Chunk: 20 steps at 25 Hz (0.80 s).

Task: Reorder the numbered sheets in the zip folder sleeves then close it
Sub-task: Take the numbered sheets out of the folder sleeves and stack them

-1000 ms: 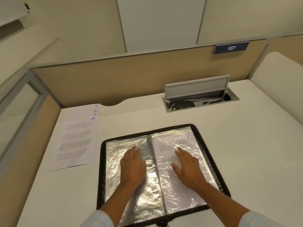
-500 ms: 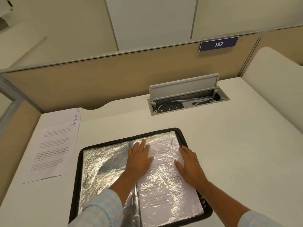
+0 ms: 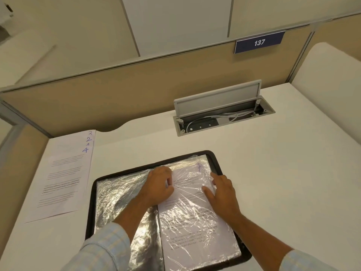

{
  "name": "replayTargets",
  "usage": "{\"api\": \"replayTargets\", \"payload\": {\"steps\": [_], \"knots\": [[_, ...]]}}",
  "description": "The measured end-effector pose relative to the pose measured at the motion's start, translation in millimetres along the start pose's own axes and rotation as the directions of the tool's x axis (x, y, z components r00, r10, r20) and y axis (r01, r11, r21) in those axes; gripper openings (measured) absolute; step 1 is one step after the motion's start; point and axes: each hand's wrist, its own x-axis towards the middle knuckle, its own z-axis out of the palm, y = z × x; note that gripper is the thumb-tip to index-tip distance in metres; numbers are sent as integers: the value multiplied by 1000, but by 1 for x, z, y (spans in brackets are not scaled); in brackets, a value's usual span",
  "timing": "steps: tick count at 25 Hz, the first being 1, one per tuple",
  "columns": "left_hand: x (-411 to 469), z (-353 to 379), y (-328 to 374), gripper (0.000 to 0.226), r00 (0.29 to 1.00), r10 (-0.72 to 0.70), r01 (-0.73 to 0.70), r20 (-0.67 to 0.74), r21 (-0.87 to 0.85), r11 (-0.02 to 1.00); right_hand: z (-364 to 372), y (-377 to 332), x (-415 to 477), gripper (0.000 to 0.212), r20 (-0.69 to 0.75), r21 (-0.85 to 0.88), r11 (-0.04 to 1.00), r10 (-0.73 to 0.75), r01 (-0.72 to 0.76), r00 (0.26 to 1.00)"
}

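A black zip folder (image 3: 90, 212) with rounded corners lies open flat on the white desk (image 3: 283, 192), directly in front of the person, and both hands rest on its upper half. The left hand (image 3: 159, 184) sits by the spine at the top of the right-hand page, fingers curled and pinching the clear crinkled plastic sleeve (image 3: 187, 182), so that tight creases fan out from the fingertips. The right hand (image 3: 222, 194) lies just beside it on the outer edge of the same page, fingers straight and slightly spread, pressing flat on the plastic. The two hands are near each other but do not touch. Inside that sleeve lies a white printed sheet (image 3: 195, 231) with a blue handwritten digit (image 3: 199, 168) near its top, too blurred to read surely. The folder's left-hand silvery sleeve page (image 3: 117, 202) lies flat, partly under the left forearm. Well to the left of the folder, loose printed sheets (image 3: 62, 182) marked with blue digits lie on the desk. Beyond the folder a grey cable box (image 3: 220, 114) stands with its lid raised, below a dark blue plate (image 3: 259, 42) reading 137.
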Motion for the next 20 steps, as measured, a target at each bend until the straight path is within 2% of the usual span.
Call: {"api": "replayTargets", "payload": {"steps": [3, 6, 9, 15, 18, 20], "knots": [[8, -8, -4, 6, 998, -22, 31, 56, -153, 988, -1, -8, 6, 31, 50, 26, 998, 60, -61, 997], [13, -16, -3, 15, 994, -63, 85, 95, -247, 965, -1, -7, 8, 27, 57, 5, 998, 68, -69, 996], [24, -24, -3, 4, 993, -101, 112, 60, -216, 970, 1, 0, 9, 30, 28, 41, 997, 64, -65, 998], [51, -29, 5, 14, 991, -123, 129, 54, -154, 980, -1, 6, 11, 24, 37, 173, 982, 64, -69, 997], [63, -33, 9, 15, 971, -178, 201, 160, -144, 969, -4, 7, 11, 24, 53, 199, 978, 51, -60, 997], [68, -34, 8, 12, 944, -197, 223, 266, -70, 972, -3, 9, 10, 27, 47, 215, 976, 32, -42, 998]]}}
